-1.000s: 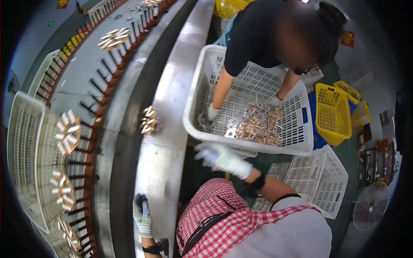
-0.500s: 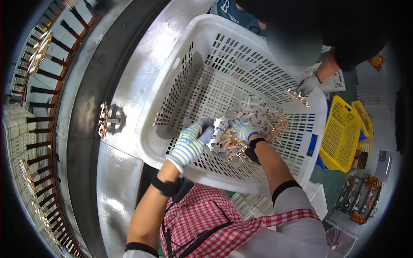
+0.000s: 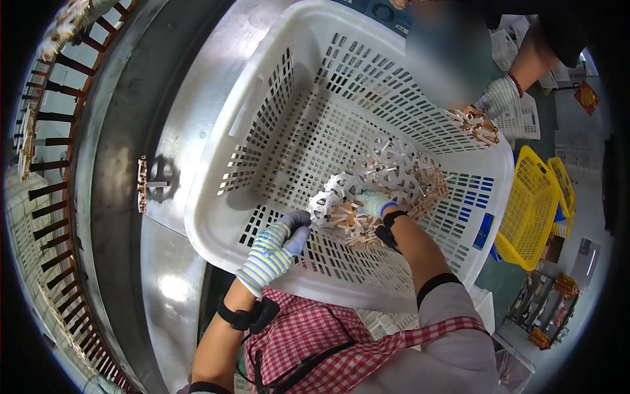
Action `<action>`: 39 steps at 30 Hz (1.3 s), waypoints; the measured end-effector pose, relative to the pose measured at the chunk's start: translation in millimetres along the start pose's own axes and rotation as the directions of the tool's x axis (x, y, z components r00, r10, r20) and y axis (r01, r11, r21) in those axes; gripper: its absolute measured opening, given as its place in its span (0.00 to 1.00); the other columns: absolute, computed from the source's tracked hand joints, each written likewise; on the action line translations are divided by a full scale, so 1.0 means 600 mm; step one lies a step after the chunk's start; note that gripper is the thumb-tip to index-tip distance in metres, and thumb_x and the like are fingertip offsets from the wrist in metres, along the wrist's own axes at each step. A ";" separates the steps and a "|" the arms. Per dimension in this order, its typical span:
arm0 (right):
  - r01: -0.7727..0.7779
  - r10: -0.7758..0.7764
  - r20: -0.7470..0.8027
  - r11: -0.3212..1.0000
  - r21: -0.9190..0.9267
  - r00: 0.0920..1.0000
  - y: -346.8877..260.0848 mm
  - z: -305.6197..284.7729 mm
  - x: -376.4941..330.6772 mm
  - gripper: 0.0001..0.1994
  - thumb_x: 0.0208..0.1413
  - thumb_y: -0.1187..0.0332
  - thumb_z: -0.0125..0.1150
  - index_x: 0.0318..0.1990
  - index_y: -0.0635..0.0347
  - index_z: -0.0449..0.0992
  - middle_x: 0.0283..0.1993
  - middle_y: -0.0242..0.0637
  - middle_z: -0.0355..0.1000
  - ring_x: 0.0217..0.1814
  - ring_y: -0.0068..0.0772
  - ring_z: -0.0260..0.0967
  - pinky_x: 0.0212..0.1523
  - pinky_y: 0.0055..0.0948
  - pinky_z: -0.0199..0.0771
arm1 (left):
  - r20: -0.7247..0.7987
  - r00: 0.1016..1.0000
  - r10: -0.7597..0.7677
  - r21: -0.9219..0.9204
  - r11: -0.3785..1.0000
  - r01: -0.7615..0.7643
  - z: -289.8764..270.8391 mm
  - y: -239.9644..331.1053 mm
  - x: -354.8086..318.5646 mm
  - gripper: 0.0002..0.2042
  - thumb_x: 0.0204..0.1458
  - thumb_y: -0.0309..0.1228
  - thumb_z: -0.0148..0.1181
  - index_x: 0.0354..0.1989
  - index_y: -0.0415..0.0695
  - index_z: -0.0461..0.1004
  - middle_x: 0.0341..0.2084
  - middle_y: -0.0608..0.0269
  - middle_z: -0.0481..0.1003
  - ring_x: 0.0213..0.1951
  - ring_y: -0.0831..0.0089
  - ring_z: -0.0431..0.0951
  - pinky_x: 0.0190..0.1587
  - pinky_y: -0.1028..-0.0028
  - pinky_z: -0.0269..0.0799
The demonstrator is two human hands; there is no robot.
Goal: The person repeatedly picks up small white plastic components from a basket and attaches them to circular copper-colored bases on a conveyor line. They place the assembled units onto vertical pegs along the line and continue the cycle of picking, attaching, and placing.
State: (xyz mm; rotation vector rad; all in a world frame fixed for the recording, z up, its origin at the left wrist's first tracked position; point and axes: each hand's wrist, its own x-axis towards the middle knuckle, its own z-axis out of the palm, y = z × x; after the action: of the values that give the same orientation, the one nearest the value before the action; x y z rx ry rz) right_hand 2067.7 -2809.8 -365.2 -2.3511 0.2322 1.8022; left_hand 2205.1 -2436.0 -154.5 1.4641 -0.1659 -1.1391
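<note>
Head view: toothed silver plates (image 3: 317, 205) in a white basket (image 3: 354, 292), grips hard to read

On my feed the left hand (image 3: 272, 249), in a striped glove, has its thumb and fingers drawn near each other at the left edge of the nearest plate. I cannot tell whether they pinch it or merely lie beside it. The right hand (image 3: 377, 202) reaches over the front rim to the same group of plates; its fingertips merge with the metal, so I cannot make out its grip either. The plates lie toward the basket's right half, overlapping so much that I cannot count them. Copper-coloured pieces (image 3: 357, 226) show just below them, partly covered by the right hand, and a duller heap (image 3: 395, 161) sits behind.

At the far right rim a co-worker's hand (image 3: 499, 96), also gloved, is at a copper-edged cluster (image 3: 476, 126); I cannot see how the fingers hold it. The co-worker's upper body is blurred and cut by the top edge.

To my left, one copper-edged part (image 3: 142, 184) stands on the steel tabletop (image 3: 167, 243), seen nearly edge-on, with a dark round patch beside it that could be shadow or reflection. Farther left, a row of dark bars (image 3: 56, 116) bends away into the black lens rim, the items among them too smeared to identify. On the right, yellow baskets (image 3: 525, 217) overlap one another.
</note>
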 end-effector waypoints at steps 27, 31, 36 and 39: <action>0.561 -0.765 -0.191 0.254 0.788 0.615 -0.688 -0.366 -0.686 0.33 0.58 0.45 0.58 0.55 0.71 0.69 0.41 0.43 0.76 0.37 0.31 0.77 0.35 0.28 0.78 | -0.692 -0.255 0.675 0.597 0.734 0.323 -0.407 -0.050 -0.573 0.23 0.57 0.41 0.52 0.57 0.41 0.68 0.55 0.50 0.70 0.58 0.56 0.68 0.59 0.58 0.64; 0.537 -0.806 -0.178 0.195 0.821 0.564 -0.729 -0.350 -0.659 0.32 0.58 0.47 0.57 0.54 0.72 0.69 0.40 0.45 0.76 0.37 0.35 0.77 0.35 0.30 0.79 | -0.838 -0.350 0.419 0.038 0.684 0.729 -0.624 -0.210 -0.730 0.24 0.58 0.43 0.51 0.59 0.42 0.67 0.59 0.51 0.68 0.61 0.56 0.66 0.60 0.53 0.62; 0.616 -0.758 -0.290 0.181 0.767 0.584 -0.788 -0.374 -0.629 0.29 0.59 0.47 0.56 0.53 0.70 0.71 0.39 0.42 0.75 0.35 0.32 0.75 0.37 0.30 0.76 | -0.919 -0.224 0.324 -0.140 0.263 0.955 -0.697 -0.317 -0.733 0.21 0.57 0.39 0.47 0.57 0.47 0.71 0.57 0.55 0.72 0.58 0.59 0.71 0.57 0.54 0.64; 0.365 -0.771 -0.021 0.277 0.889 0.637 -0.859 -0.341 -0.570 0.29 0.57 0.44 0.57 0.54 0.61 0.71 0.44 0.36 0.73 0.43 0.29 0.71 0.42 0.30 0.74 | -0.930 -0.233 0.285 -0.205 0.126 0.971 -0.688 -0.425 -0.851 0.19 0.56 0.37 0.48 0.54 0.45 0.73 0.48 0.52 0.77 0.49 0.57 0.77 0.53 0.52 0.67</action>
State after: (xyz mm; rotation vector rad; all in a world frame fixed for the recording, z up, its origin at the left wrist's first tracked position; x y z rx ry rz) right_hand 2287.9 -2347.7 37.7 -1.0474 0.0851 1.2699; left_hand 2110.2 -1738.1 -171.7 3.3219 1.5136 -0.0503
